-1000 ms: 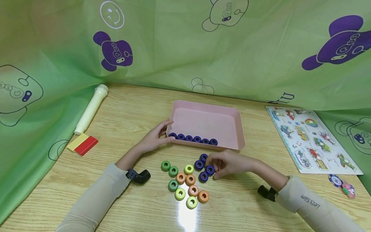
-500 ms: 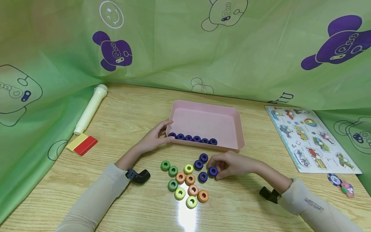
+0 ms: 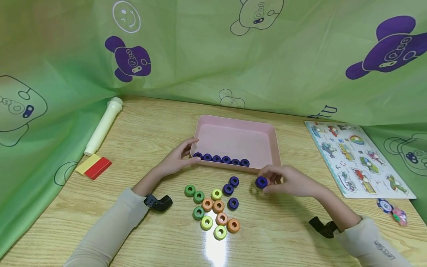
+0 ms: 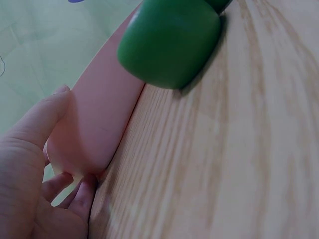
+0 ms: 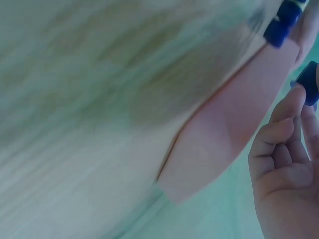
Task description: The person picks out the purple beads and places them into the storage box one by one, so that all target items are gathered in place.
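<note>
A pink tray [image 3: 233, 139] lies on the table with a row of several dark-blue beads [image 3: 217, 158] along its near wall. My left hand [image 3: 176, 159] grips the tray's near left corner, thumb on the rim and fingers round the outside, as the left wrist view also shows. Between thumb and fingers, my right hand [image 3: 287, 180] pinches a dark-blue bead [image 3: 261, 182], raised just in front of the tray's near right corner. Three more dark-blue beads [image 3: 228, 190] lie on the table to its left. The pinched bead [image 5: 310, 83] is partly cut off in the right wrist view.
Green beads [image 3: 198, 197], yellow beads [image 3: 207, 222] and orange beads [image 3: 218, 206] lie loose in front of the tray. A white tube [image 3: 104, 128] and a red-yellow piece [image 3: 98, 168] are at left. A picture puzzle board [image 3: 358, 159] lies at right, near small trinkets [image 3: 385, 206].
My right hand has drawn one dark-blue bead out of the loose group, then lifted it rightward and up towards the tray. My left hand stays on the tray corner.
</note>
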Tool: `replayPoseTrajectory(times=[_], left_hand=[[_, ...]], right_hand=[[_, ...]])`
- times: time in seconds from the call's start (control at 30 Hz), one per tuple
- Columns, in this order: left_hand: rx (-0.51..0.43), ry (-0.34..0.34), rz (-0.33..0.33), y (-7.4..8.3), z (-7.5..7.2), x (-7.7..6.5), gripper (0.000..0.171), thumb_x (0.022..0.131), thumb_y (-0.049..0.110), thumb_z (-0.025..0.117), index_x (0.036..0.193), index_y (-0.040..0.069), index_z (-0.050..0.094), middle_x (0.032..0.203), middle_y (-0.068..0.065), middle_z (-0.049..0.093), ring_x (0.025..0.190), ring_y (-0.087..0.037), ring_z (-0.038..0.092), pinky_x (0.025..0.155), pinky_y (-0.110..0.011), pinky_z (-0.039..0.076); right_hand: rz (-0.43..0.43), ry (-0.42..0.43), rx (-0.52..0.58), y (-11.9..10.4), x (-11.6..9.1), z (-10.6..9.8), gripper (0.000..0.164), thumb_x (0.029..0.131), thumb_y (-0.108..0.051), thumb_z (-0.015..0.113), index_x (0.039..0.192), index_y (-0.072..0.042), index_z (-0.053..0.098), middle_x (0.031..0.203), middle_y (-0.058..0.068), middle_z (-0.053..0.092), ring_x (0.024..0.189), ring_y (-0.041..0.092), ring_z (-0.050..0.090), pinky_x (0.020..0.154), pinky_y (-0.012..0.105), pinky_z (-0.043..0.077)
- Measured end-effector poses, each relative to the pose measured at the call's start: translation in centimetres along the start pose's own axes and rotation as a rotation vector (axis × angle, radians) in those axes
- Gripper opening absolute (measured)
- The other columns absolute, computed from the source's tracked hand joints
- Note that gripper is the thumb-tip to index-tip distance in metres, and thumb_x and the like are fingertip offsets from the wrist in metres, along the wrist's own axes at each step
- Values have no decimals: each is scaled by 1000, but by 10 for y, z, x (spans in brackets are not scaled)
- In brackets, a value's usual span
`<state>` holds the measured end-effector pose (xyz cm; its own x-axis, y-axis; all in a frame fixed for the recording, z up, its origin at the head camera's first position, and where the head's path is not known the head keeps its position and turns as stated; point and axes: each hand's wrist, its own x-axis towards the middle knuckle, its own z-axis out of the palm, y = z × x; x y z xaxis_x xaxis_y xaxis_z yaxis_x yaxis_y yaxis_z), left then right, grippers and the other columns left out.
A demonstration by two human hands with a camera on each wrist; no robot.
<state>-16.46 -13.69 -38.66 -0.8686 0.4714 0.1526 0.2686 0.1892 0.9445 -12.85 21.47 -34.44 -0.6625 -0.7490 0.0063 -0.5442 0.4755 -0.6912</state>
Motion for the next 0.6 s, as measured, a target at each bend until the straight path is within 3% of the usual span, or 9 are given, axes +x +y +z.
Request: replayPoseTrajectory(times=[0.27,0.6], left_hand=[[14,2,0,0,0,0,59,81,9,56,130,0,25,135,-19,16,120,-31,24,97,-37,24],[15,-3,7,-1,0,0,59,81,9,56,130,-1,25,135,-18,17,119,-32,25,97,-38,24]], right_hand=[[92,114,-55,-15,3,-22,28,74,-11,64,101,-9,54,74,0,54,60,12,48,51,25,42],[102,139,-25,30,22,-29,30,75,-21,64,103,-15,53,75,-1,54,60,13,49,47,24,40]])
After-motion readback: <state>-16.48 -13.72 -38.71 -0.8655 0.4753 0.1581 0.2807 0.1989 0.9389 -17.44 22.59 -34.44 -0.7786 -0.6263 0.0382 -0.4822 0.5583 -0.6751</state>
